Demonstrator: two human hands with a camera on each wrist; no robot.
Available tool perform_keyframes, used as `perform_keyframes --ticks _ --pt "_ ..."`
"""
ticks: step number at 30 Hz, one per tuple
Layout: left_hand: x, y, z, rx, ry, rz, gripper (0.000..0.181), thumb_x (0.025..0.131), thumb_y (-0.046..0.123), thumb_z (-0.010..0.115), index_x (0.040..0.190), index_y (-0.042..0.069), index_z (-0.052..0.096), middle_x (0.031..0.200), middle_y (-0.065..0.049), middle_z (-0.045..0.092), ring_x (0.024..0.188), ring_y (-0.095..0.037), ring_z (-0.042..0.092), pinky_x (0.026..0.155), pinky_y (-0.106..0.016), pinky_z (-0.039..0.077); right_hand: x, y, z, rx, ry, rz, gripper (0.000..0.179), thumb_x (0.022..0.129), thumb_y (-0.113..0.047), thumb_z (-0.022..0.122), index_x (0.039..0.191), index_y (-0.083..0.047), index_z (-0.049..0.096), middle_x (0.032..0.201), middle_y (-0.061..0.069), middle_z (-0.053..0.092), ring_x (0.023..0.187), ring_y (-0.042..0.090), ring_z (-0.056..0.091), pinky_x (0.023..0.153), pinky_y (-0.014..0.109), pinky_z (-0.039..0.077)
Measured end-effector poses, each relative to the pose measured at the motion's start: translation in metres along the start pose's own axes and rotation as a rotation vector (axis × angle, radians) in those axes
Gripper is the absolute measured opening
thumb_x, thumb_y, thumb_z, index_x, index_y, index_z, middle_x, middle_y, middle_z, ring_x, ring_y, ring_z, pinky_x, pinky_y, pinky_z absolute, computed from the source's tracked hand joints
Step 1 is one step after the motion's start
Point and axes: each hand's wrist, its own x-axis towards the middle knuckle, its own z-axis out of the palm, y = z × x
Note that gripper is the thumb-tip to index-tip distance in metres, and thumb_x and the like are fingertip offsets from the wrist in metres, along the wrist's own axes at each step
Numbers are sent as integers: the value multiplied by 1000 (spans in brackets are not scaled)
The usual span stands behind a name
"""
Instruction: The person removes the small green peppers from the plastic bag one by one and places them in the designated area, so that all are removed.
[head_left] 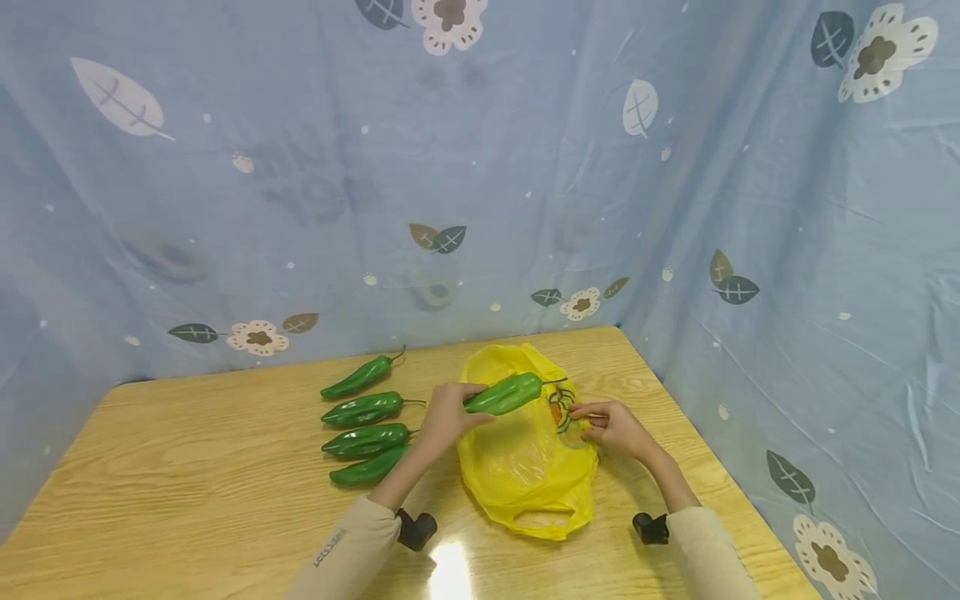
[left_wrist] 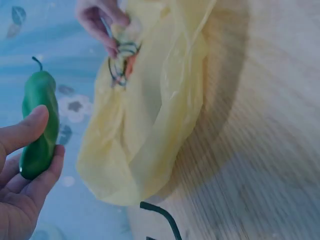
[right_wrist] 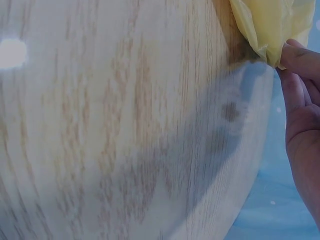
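Observation:
My left hand (head_left: pixel 448 414) grips a green chili pepper (head_left: pixel 506 394) above a yellow plastic bag (head_left: pixel 517 467). In the left wrist view, the pepper (left_wrist: pixel 39 120) stands nearly upright between thumb and fingers, its stem pointing up. On the bag's right side my right hand (head_left: pixel 617 427) pinches the plastic, next to a dark and orange print. The right wrist view shows the thumb and fingers of that hand (right_wrist: pixel 305 95) on the gathered edge of the bag (right_wrist: pixel 267 30). What lies inside the bag cannot be made out.
Several more green peppers (head_left: pixel 363 412) lie in a column on the wooden table (head_left: pixel 187 467), left of the bag. A blue curtain (head_left: pixel 300 167) with leaf and flower prints hangs behind the table and along its right side.

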Motion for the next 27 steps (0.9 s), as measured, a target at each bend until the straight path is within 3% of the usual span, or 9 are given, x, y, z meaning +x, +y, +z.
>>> perform_keyframes --ticks 4,11,22,27 --pt "-18 5 -4 28 -25 36 46 76 12 81 116 -4 67 113 -18 67 104 -31 64 86 -41 54 -1 0 -1 4 -3 8 28 87 10 62 115 7 65 132 26 53 120 44 51 95 47 46" --pt "-51 9 -2 31 -80 94 45 75 14 82 114 -3 68 109 -17 69 96 -26 68 76 -33 57 -1 -1 -2 4 -16 9 28 87 9 62 115 7 65 133 26 52 121 43 51 96 46 46" --pt "-94 24 -4 -60 -161 66 50 72 12 83 116 -2 67 110 -17 68 85 -17 68 70 -18 53 -1 0 -2 4 -5 17 28 86 9 63 113 6 66 132 26 54 120 43 52 95 45 47" --pt "-113 30 -6 -170 -194 51 50 71 11 83 116 -3 66 108 -16 69 85 -12 68 67 -14 52 -3 -2 -1 12 2 14 28 86 9 64 113 7 66 131 28 53 119 44 51 94 47 47"
